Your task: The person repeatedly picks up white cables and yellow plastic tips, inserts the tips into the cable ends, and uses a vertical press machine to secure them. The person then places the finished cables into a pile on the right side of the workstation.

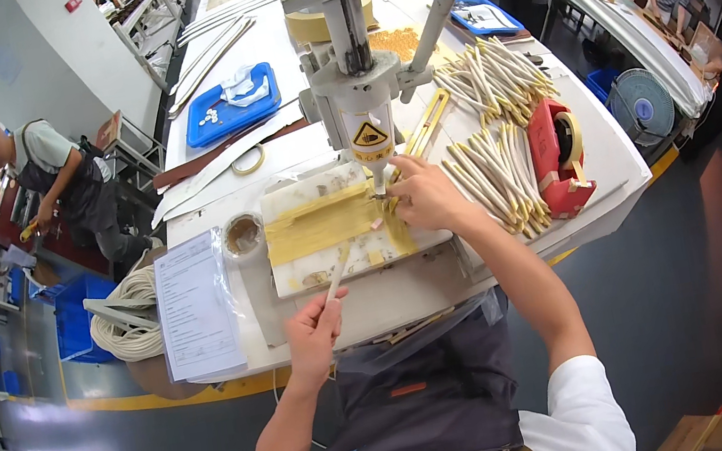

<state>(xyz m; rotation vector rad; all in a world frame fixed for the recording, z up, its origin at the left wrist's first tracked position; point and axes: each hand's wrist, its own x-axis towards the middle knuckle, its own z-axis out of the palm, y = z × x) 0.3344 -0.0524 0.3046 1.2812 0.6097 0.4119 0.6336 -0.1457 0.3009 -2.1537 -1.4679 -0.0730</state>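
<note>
My left hand (314, 334) is closed round a short white cord piece (337, 275) with a yellowish tip, which slants up over the front edge of a white block (292, 270). Yellow tape (322, 220) covers much of that block. Above it stands a grey hand press (347, 84) with a yellow warning label, its thin tip coming down near the block's right side. My right hand (425, 194) is right beside this tip, fingers bent together. Whatever they pinch is too small to make out. A small pinkish piece (377, 224) lies on the tape.
Piles of white cord pieces (492, 180) with yellow ends lie to the right, beside a red tape dispenser (551, 160). A tape roll (243, 234) and a printed sheet (196, 306) are at left. Farther back sits a blue tray (232, 106). The press lever (443, 1) slants overhead. Co-workers stand around.
</note>
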